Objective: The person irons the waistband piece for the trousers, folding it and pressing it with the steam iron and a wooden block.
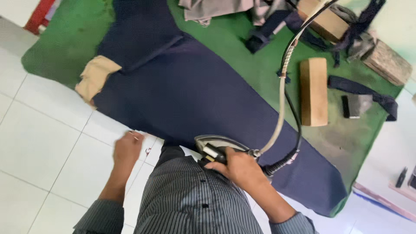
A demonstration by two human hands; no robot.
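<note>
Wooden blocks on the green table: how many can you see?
3. One pale rectangular wooden block lies right of the iron's hose, one sits at the top edge among dark cloth scraps, and a rougher greyish one sits far right. Cloth may hide others.

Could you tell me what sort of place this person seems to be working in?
Probably a tailoring or garment-pressing workshop. The right hand grips an iron with a hose and cable on navy cloth spread over a green padded table. Wooden blocks and fabric scraps lie nearby.
</note>
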